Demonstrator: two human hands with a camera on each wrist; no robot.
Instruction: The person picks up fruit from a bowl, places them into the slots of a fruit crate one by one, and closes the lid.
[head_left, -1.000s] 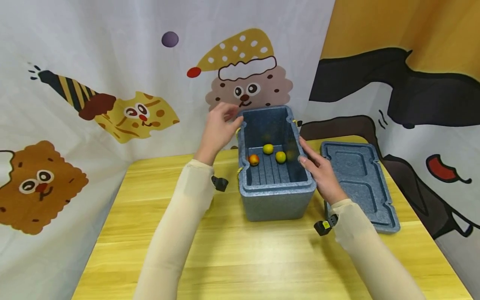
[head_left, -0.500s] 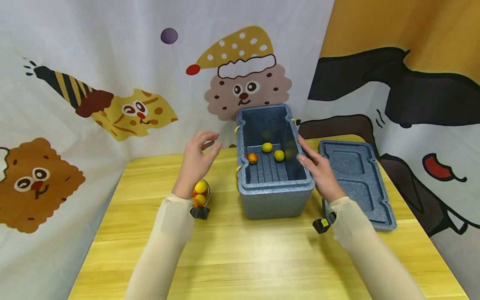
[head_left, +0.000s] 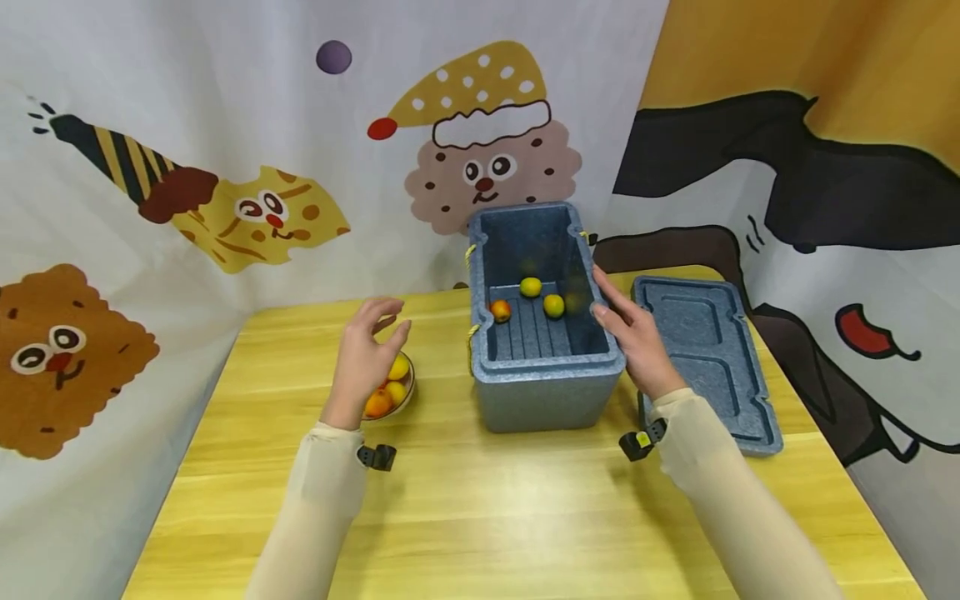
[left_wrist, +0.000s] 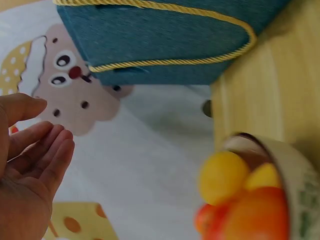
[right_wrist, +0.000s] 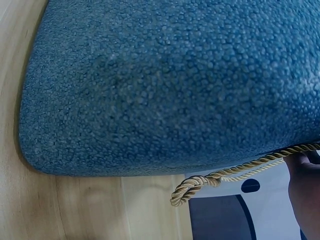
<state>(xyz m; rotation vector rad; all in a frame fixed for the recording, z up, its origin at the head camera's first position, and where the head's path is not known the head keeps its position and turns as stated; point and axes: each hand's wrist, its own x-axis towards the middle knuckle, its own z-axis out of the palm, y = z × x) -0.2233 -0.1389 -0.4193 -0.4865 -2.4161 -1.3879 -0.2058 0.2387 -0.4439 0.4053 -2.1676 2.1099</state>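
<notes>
My left hand (head_left: pixel 365 357) holds nothing. Its fingers are loosely bent, above and beside a bowl (left_wrist: pixel 295 170) of yellow and orange-red fruits (head_left: pixel 380 403), part of which it hides in the head view. A grey-blue foam box (head_left: pixel 543 400) stands uncovered in the middle of the table. On its floor lie two yellow-green fruits (head_left: pixel 553 306) and one orange-red fruit (head_left: pixel 500 311). My right hand (head_left: pixel 637 342) rests on the box's right side, thumb on the rim and straight fingers along the outer wall. A yellow rope handle (left_wrist: pixel 250 37) hangs on the box's left side.
The box's lid (head_left: pixel 720 367) lies on the table right of the box, partly behind my right forearm. A wooden table (head_left: pixel 480 517) carries everything. Right behind it hangs a printed cloth (head_left: pixel 360 175) with cartoon figures.
My left hand has moved left and toward me, from the box's left rim to the fruit bowl, which has come into sight. My right hand stays on the box. The head view has shifted slightly.
</notes>
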